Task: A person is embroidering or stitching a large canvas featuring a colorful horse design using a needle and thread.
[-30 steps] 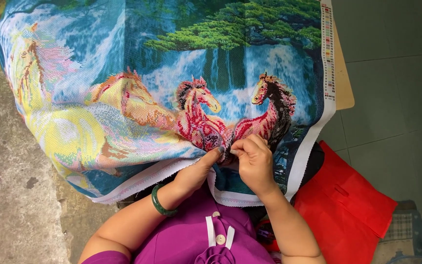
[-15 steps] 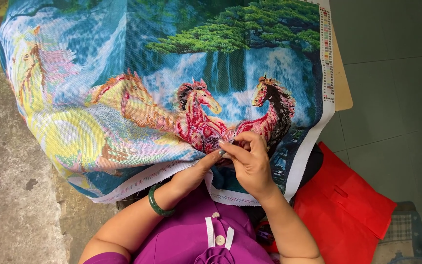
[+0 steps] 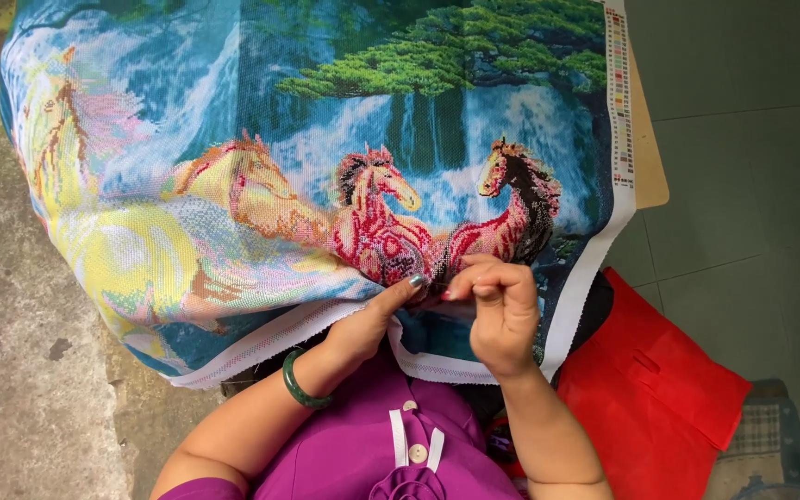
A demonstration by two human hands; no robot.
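A large cross-stitch cloth with coloured horses, a waterfall and a green tree (image 3: pixel 261 185) drapes over the person's lap, its white woven border (image 3: pixel 270 335) curving just above the wrists. The left hand (image 3: pixel 372 319) presses its thumb onto the cloth near the lower edge, beside the red horse. The right hand (image 3: pixel 502 310) is curled narrow, its fingertips pinched together just above the same spot; whether it holds a needle or thread is too small to tell. A green bangle (image 3: pixel 300 384) circles the left wrist. A red fabric cushion (image 3: pixel 659 407) lies to the right, partly under the cloth. Bare grey floor (image 3: pixel 20 370) lies open to the left. The cloth's top runs out of view.
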